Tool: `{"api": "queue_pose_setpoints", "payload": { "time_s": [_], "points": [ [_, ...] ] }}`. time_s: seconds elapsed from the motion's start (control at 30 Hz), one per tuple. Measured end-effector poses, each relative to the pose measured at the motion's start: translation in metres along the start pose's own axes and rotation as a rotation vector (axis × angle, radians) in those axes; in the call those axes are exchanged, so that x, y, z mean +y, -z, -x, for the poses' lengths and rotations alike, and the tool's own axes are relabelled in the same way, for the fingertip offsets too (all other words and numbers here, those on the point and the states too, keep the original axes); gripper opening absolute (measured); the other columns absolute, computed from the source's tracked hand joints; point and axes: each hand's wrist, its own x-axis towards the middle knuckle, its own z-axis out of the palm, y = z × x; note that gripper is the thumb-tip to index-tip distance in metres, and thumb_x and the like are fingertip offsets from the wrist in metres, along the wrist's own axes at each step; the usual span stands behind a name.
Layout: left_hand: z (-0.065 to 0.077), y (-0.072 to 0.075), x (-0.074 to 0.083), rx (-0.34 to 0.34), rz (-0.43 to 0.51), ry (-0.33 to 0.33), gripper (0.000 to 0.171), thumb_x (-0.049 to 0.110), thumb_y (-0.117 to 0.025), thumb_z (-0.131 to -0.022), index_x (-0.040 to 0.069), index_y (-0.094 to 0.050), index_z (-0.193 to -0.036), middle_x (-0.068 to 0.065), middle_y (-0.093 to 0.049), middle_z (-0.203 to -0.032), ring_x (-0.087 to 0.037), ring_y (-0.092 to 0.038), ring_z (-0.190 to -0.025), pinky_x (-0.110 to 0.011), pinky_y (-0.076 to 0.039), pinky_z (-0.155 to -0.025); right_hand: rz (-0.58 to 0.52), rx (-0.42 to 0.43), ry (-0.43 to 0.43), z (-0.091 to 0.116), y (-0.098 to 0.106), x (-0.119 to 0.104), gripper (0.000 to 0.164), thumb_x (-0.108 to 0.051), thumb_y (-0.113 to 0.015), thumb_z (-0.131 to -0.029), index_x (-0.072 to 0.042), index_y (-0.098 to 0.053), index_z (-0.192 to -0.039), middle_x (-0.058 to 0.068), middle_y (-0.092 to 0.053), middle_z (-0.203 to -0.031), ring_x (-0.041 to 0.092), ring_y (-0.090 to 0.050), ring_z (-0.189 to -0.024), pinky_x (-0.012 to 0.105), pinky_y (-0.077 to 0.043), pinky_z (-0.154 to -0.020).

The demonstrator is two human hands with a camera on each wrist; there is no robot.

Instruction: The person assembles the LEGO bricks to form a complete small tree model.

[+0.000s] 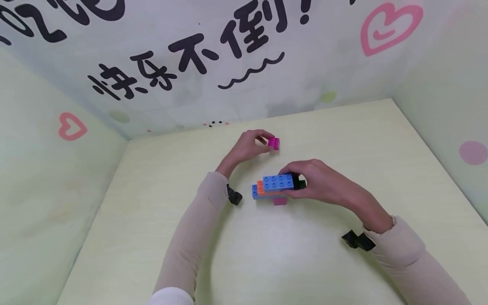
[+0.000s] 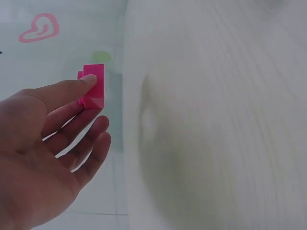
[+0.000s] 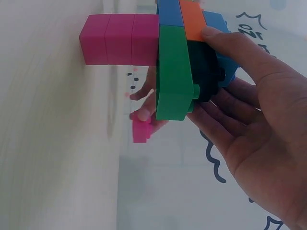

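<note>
My left hand (image 1: 248, 147) pinches a small pink toy brick (image 2: 98, 91) between thumb and fingers, a little above the table toward the back. Closer to me, my right hand (image 1: 324, 183) grips a built block of toy bricks at its right end. On top of the block lies a blue brick (image 1: 277, 182), with an orange brick (image 3: 193, 21) beneath it and more blue lower down. A black brick (image 3: 204, 62) sits by my right thumb, beside a green brick (image 3: 172, 79). From the underside a column of pink bricks (image 3: 120, 40) points down toward the table.
The pale table (image 1: 236, 262) meets a printed wall (image 1: 244, 101) with large black characters at the back. Side walls stand left and right. Black wrist devices (image 1: 234, 195) hang under both sleeves.
</note>
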Motion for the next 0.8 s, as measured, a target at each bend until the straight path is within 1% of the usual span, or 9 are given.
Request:
{"api": "queue_pose_setpoints", "payload": {
  "time_s": [0.1,0.27,0.33,0.43,0.5,0.6,0.77,0.8],
  "points": [
    [0.016,0.010,0.014,0.036,0.015,-0.054,0.037,0.027,-0.075,-0.088,0.016,-0.067,-0.123,0.007,-0.065,-0.112,-0.017,-0.059,-0.101,-0.028,-0.049,-0.079,0.002,0.007,0.006,0.000,0.001,0.001,0.040,-0.018,-0.085,-0.077,-0.010,-0.068,-0.113,-0.007,-0.067,-0.102,0.009,-0.061,-0.087,0.029,-0.053,-0.075],
    [0.051,0.025,0.047,0.055,0.052,-0.140,0.038,0.026,-0.076,-0.087,0.014,-0.067,-0.122,0.008,-0.065,-0.109,-0.014,-0.058,-0.099,-0.026,-0.050,-0.080,-0.009,0.012,-0.018,0.001,0.002,0.002,0.040,-0.020,-0.086,-0.077,-0.012,-0.068,-0.113,-0.006,-0.067,-0.102,0.011,-0.061,-0.087,0.029,-0.053,-0.075],
    [0.067,0.029,0.061,0.056,0.059,-0.180,0.037,0.027,-0.077,-0.086,0.014,-0.067,-0.120,0.009,-0.065,-0.107,-0.010,-0.057,-0.098,-0.027,-0.050,-0.080,-0.020,0.011,-0.024,0.001,0.002,0.003,0.040,-0.020,-0.085,-0.078,-0.012,-0.068,-0.113,-0.005,-0.067,-0.103,0.012,-0.061,-0.088,0.029,-0.053,-0.076],
    [0.090,0.029,0.075,0.042,0.063,-0.240,0.037,0.027,-0.078,-0.085,0.014,-0.068,-0.119,0.010,-0.065,-0.107,-0.009,-0.056,-0.098,-0.029,-0.050,-0.081,-0.035,0.016,-0.003,0.002,0.001,0.004,0.042,-0.016,-0.085,-0.078,-0.010,-0.067,-0.115,-0.005,-0.068,-0.103,0.012,-0.062,-0.089,0.029,-0.054,-0.077],
    [0.103,0.026,0.081,0.026,0.050,-0.265,0.037,0.027,-0.078,-0.085,0.014,-0.068,-0.118,0.011,-0.064,-0.107,-0.008,-0.055,-0.098,-0.029,-0.049,-0.081,-0.034,0.025,0.028,0.002,0.000,0.006,0.043,-0.014,-0.085,-0.077,-0.011,-0.067,-0.116,-0.007,-0.068,-0.103,0.010,-0.062,-0.088,0.029,-0.054,-0.076],
    [0.116,0.018,0.084,0.013,0.024,-0.281,0.034,0.026,-0.078,-0.085,0.014,-0.068,-0.116,0.012,-0.064,-0.106,-0.007,-0.054,-0.096,-0.029,-0.049,-0.080,-0.033,0.041,0.068,0.002,-0.001,0.007,0.043,-0.014,-0.085,-0.077,-0.013,-0.067,-0.116,-0.011,-0.067,-0.102,0.007,-0.063,-0.087,0.027,-0.053,-0.074],
    [0.127,0.008,0.083,0.050,-0.057,-0.275,0.033,0.022,-0.080,-0.084,0.013,-0.069,-0.113,0.011,-0.064,-0.102,-0.006,-0.052,-0.094,-0.025,-0.048,-0.077,-0.040,0.035,0.075,0.000,-0.003,0.005,0.039,-0.016,-0.085,-0.078,-0.014,-0.067,-0.113,-0.012,-0.066,-0.097,0.007,-0.062,-0.083,0.029,-0.054,-0.070],
    [0.129,0.007,0.083,0.058,-0.066,-0.276,0.033,0.022,-0.081,-0.083,0.013,-0.069,-0.113,0.010,-0.064,-0.102,-0.006,-0.052,-0.094,-0.026,-0.048,-0.077,-0.045,0.033,0.072,0.000,-0.003,0.003,0.039,-0.016,-0.085,-0.078,-0.014,-0.067,-0.113,-0.011,-0.066,-0.097,0.007,-0.062,-0.083,0.030,-0.055,-0.070]
  ]
}}
